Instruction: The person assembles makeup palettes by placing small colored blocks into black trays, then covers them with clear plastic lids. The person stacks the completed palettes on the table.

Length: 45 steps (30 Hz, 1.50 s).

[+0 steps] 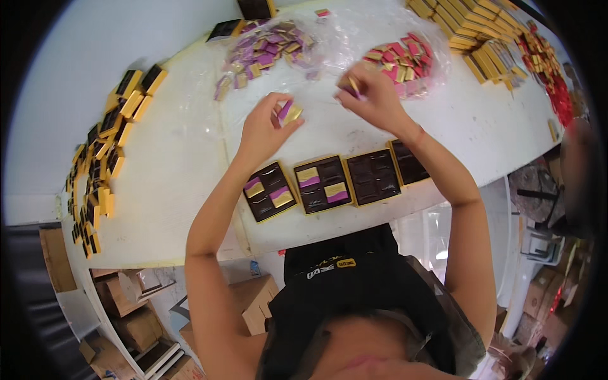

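Observation:
Above the table, my left hand (266, 126) is closed, pinching a small purple-and-gold wrapped square (292, 114) between thumb and fingers. To its right my right hand (377, 98), slightly blurred, grips another purple-and-gold piece (352, 87). Near my body stands a row of open yellow-edged boxes with dark trays. The leftmost box (261, 206) and the second box (315, 201) each hold two purple-and-gold squares in opposite corners. Bare compartments show in the third box (372, 177). My right forearm partly covers the fourth box (408, 163).
Beyond my hands lie a plastic bag of purple-and-gold pieces (269, 50) and a bag of red-and-gold ones (405, 63). Dark, yellow-edged boxes (109, 120) pile along the left edge. Yellow boxes (472, 25) are stacked at the far right, beside red-and-gold items (548, 69).

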Tool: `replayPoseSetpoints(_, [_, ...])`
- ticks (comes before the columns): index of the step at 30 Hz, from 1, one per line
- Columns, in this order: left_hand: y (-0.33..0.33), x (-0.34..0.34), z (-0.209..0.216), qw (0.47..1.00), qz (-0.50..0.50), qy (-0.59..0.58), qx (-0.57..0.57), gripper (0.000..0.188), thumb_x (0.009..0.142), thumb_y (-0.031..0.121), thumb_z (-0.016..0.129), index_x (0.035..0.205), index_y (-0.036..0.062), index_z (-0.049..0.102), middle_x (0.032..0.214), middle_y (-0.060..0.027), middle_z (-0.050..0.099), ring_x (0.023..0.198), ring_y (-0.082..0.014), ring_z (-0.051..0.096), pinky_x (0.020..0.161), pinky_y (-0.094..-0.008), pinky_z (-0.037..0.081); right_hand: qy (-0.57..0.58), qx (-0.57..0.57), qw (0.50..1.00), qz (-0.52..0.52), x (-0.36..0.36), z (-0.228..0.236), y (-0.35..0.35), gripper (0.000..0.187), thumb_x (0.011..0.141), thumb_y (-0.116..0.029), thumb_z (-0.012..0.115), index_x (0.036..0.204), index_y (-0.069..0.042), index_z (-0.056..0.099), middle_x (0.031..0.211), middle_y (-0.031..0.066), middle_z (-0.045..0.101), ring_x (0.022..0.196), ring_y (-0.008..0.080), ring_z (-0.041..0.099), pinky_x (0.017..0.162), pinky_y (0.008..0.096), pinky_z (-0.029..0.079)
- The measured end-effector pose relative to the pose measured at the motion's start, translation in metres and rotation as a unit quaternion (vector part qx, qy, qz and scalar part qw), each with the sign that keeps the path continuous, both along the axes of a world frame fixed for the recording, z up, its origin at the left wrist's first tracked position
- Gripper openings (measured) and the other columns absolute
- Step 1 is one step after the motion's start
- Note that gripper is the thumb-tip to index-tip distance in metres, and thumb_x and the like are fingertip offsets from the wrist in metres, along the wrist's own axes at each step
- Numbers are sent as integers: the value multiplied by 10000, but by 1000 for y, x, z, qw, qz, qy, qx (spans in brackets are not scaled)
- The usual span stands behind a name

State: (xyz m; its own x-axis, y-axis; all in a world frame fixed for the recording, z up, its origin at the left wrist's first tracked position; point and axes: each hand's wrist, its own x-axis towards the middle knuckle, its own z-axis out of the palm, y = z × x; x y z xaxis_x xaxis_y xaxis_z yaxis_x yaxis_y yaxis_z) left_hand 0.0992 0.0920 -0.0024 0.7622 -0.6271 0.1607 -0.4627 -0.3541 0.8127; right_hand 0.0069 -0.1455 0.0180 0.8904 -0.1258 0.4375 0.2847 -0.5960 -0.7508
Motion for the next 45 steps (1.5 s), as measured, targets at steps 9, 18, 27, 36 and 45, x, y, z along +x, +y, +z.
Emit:
replayPoseSetpoints(9, [-58,-77,5,958,-182,222,-19,275,839,146,779,841,65,517,739,-10,640,616,-50,607,540,-203,397,96,-36,993,-55,-168,-24,1,462,665,-46,877,640,-53,415,779,40,439,666,142,441,563,251,371])
replayPoseSetpoints(18, [-67,-99,-20,979,-126,158,-11,157,864,117,703,908,29,582,806,-58,650,641,-113,624,561,-268,447,137,7,989,57,-168,-31,-13,234,805,-14,767,752,-21,539,859,53,550,617,122,532,542,241,458])
replayPoseSetpoints(27, [-55,-101,-12,992,-110,-31,61,210,816,167,748,808,60,568,784,-35,550,610,-190,554,561,-319,434,87,-73,988,107,-164,-30,-25,135,840,14,702,963,-40,708,859,72,612,788,231,598,649,324,510])
replayPoseSetpoints(36, [-50,-118,-27,948,-141,-285,28,264,763,271,801,901,93,664,904,-29,625,776,-224,614,644,-353,477,13,-244,969,45,-184,-34,-14,298,761,-96,773,1048,-44,712,973,60,610,877,228,595,740,341,492])
replayPoseSetpoints(45, [-10,-140,-21,883,-239,-369,165,777,784,495,739,1341,-5,530,1371,-133,537,1266,-326,497,1081,-460,377,-14,-319,946,51,-192,-42,7,402,738,-84,735,1122,13,665,1085,53,595,1024,224,576,817,353,445])
